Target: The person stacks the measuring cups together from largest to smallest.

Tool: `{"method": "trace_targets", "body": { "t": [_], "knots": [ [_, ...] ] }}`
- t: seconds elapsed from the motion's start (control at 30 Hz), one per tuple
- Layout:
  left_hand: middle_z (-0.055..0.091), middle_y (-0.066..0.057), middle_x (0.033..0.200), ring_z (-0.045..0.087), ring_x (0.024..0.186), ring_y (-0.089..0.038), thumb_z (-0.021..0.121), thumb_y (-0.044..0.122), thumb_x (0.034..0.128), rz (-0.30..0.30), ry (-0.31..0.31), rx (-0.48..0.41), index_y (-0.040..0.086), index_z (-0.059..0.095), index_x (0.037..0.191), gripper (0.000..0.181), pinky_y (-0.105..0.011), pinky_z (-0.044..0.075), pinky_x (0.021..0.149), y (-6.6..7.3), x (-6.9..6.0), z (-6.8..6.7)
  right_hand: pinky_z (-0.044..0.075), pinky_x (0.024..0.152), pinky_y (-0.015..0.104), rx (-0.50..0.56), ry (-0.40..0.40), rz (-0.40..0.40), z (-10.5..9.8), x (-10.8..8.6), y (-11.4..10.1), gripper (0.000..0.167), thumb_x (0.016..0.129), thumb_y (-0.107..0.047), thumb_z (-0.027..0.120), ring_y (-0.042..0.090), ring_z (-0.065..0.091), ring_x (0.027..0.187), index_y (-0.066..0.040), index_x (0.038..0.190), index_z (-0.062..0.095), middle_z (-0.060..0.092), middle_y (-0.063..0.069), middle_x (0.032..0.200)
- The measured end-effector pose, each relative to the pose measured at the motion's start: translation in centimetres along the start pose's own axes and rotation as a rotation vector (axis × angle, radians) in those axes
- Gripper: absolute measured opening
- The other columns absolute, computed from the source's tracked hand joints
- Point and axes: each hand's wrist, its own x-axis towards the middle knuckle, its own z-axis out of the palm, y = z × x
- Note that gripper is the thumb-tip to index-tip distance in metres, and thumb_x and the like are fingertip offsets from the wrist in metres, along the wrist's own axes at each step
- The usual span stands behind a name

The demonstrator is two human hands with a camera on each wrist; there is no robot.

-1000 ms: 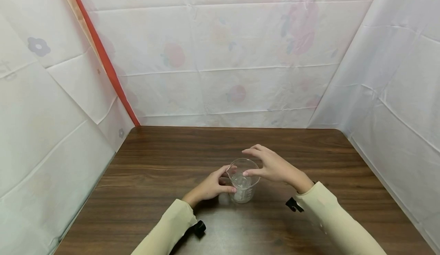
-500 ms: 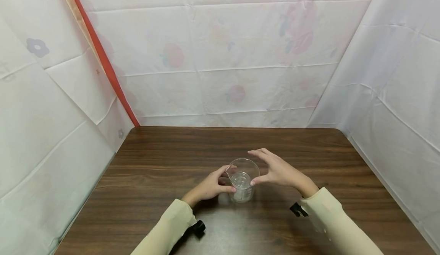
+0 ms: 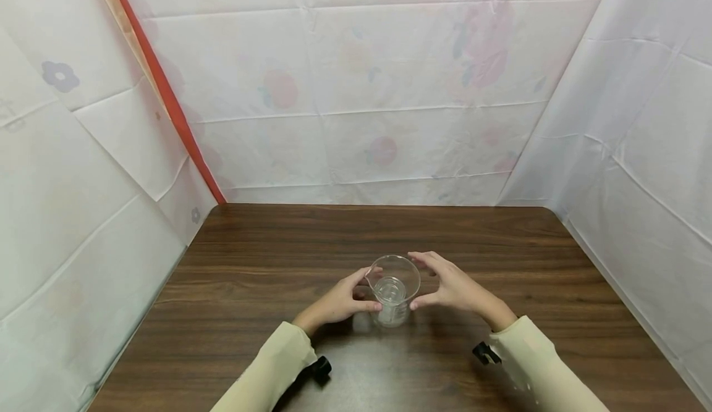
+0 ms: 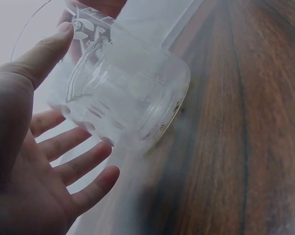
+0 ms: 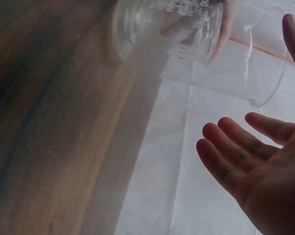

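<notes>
A clear glass beaker (image 3: 392, 313) with white markings stands upright on the brown table. Inside it sits a smaller clear round glass vessel (image 3: 389, 290), its exact kind hard to make out. My left hand (image 3: 339, 298) holds the beaker from its left side, thumb in front and fingers behind; the left wrist view has the thumb and fingertips against the glass (image 4: 133, 93). On the other side my right hand (image 3: 453, 285) is held beside the beaker, thumb and fingers spread. In the right wrist view its fingers (image 5: 231, 142) are apart from the glass.
The wood-grain table (image 3: 250, 313) reaches back to a pale printed curtain (image 3: 356, 91). More white sheeting (image 3: 645, 183) hangs on the right and left, with a red strip (image 3: 167, 91) at the back left corner. Black straps (image 3: 486, 353) show under both sleeves.
My right hand has come down and to the right, from over the beaker's rim to beside it. My left hand and the beaker have stayed in place.
</notes>
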Motion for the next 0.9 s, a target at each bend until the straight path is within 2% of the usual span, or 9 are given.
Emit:
{"method": "trace_targets", "body": {
  "t": [0.3, 0.5, 0.73, 0.9],
  "knots": [
    [0.042, -0.007, 0.152, 0.051, 0.129, -0.03, 0.075, 0.029, 0.0868, 0.005, 0.023, -0.002, 0.012, 0.034, 0.15, 0.077, -0.049, 0.047, 0.102, 0.4, -0.3, 0.1, 0.055, 0.088, 0.04, 0.033, 0.002, 0.009, 1.2, -0.3, 0.8, 0.091, 0.07, -0.04, 0.086, 0.026, 0.065, 0.105, -0.003, 0.143, 0.044, 0.058, 0.011, 0.125],
    [0.044, -0.009, 0.15, 0.051, 0.129, -0.029, 0.074, 0.027, 0.0871, 0.027, 0.043, 0.017, 0.01, 0.034, 0.15, 0.077, -0.048, 0.049, 0.1, 0.5, -0.3, 0.2, 0.055, 0.088, 0.042, 0.075, 0.019, -0.013, 2.0, -0.3, 1.2, 0.088, 0.071, -0.035, 0.087, 0.028, 0.064, 0.106, 0.0, 0.141, 0.046, 0.059, 0.015, 0.129],
    [0.046, -0.011, 0.149, 0.052, 0.128, -0.028, 0.076, 0.027, 0.086, 0.035, 0.049, 0.018, 0.011, 0.033, 0.15, 0.079, -0.045, 0.05, 0.099, 0.7, -0.2, 0.3, 0.056, 0.088, 0.037, 0.056, 0.06, -0.032, 2.8, -0.3, 1.2, 0.083, 0.072, -0.031, 0.087, 0.03, 0.062, 0.112, 0.001, 0.138, 0.049, 0.06, 0.016, 0.13],
    [0.046, -0.01, 0.149, 0.054, 0.126, -0.027, 0.075, 0.03, 0.0864, 0.029, 0.044, 0.045, 0.011, 0.032, 0.151, 0.079, -0.041, 0.051, 0.098, 0.8, -0.2, 0.3, 0.055, 0.088, 0.036, 0.079, 0.051, -0.008, 3.1, -0.2, 1.1, 0.084, 0.073, -0.033, 0.086, 0.028, 0.062, 0.111, 0.001, 0.139, 0.047, 0.061, 0.015, 0.129]
  ]
}}
